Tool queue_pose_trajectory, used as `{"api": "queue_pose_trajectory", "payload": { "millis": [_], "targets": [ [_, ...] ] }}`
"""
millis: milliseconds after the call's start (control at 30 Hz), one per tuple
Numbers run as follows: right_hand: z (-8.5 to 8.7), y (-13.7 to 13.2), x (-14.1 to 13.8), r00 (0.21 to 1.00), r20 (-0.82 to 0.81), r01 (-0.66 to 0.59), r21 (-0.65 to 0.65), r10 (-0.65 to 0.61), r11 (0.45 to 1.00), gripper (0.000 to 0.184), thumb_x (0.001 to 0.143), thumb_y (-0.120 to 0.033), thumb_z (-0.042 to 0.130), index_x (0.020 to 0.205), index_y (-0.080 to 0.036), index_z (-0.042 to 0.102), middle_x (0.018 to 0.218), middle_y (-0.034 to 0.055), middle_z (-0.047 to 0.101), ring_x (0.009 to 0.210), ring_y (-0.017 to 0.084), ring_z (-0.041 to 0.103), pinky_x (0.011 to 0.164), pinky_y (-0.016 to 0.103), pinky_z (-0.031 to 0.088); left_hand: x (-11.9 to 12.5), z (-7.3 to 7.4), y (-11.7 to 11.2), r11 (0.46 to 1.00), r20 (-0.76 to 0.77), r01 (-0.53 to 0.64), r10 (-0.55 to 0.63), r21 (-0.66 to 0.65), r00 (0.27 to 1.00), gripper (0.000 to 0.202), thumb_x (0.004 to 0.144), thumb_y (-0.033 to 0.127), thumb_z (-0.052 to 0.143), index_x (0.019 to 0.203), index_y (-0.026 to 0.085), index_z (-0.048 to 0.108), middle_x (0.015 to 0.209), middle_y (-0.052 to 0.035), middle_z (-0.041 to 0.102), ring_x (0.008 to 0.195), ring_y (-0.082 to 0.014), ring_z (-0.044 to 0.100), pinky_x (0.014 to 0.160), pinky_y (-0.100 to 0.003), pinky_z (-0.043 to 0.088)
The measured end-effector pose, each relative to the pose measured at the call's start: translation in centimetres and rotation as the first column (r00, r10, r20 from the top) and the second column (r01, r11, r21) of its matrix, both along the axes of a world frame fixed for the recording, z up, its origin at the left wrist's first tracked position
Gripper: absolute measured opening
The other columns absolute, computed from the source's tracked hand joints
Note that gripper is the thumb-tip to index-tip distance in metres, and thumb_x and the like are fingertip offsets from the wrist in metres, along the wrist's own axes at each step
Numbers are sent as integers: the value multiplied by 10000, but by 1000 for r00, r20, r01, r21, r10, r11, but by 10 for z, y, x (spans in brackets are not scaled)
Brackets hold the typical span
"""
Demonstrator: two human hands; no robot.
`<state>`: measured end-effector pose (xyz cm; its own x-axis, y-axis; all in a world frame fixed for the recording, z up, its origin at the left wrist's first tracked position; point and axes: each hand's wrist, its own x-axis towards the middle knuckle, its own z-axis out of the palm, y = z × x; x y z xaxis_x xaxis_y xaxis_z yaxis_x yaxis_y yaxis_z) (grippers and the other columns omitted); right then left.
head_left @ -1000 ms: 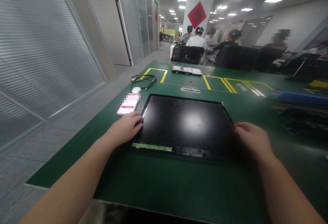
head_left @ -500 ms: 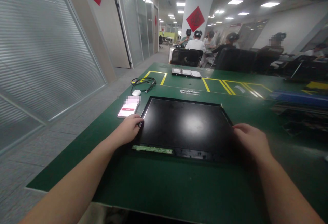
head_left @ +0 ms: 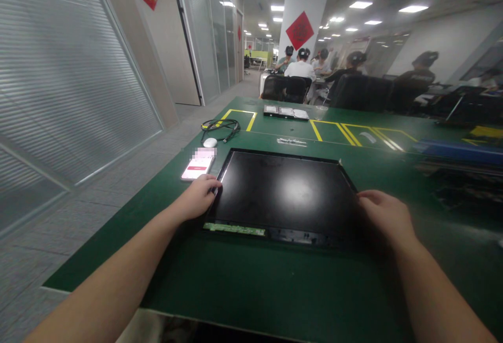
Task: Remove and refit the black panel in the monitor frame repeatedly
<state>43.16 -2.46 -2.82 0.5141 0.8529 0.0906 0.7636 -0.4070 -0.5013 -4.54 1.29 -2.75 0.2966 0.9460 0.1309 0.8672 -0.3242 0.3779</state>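
Observation:
A black LCD screen panel (head_left: 275,191) lies on the green table (head_left: 251,290), a bright light reflected in its glass. Along its near edge runs a green circuit board strip (head_left: 234,229) on the left half. My left hand (head_left: 200,195) grips the panel's left edge, thumb on top of the rim and the other fingers partly out of sight. On the opposite side, my right hand (head_left: 387,214) is closed on the right edge, its lower fingers hidden. Just beyond my left hand is a phone (head_left: 198,165) with a lit screen.
A white mouse (head_left: 209,143) and a coiled black cable (head_left: 220,129) lie at the far left. Several hard drives (head_left: 285,112) sit at the back, with crumpled silvery strips (head_left: 291,142) nearer. Dark and blue items (head_left: 459,147) occupy the right side. Several people (head_left: 301,65) sit in the background.
Almost nothing differs. The view has shifted very slightly; both hands stay on the panel's edges and the panel lies in the same place.

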Motion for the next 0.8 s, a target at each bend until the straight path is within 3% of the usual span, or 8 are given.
{"api": "queue_pose_trajectory", "payload": {
  "millis": [100,467,633,800],
  "targets": [
    [0,0,0,1000,-3,-7,12,8,1000,276,749,-404,607,895,-263,794,879,62,763,834,277,672,706,367,467,1,1,0,1000,-7,-2,2,-20,1000,450,766,162,473,1100,139,772,1256,-179,683,1200,-335,647,1111,-494,472],
    [-1,0,0,1000,11,-3,37,3,999,268,749,-381,588,874,-263,793,850,59,753,813,270,664,719,377,469,4,-6,0,998,-22,-38,39,55,999,382,770,154,480,1058,170,731,1163,-137,705,1141,-307,662,1031,-460,523],
    [-3,0,1,999,-52,5,28,-4,1000,269,718,-387,628,888,-261,794,866,45,757,827,262,672,727,367,473,6,-4,-1,994,45,-103,102,23,994,465,802,167,492,1244,152,638,1205,-158,710,1141,-322,666,996,-480,529],
    [-1,1,0,996,-77,36,59,-32,998,231,690,-378,636,814,-258,789,825,47,755,812,263,672,725,368,457,6,-8,1,985,180,-168,171,-32,969,483,775,201,544,1250,150,618,1168,-155,735,1082,-308,704,965,-459,553]
  ]
}}
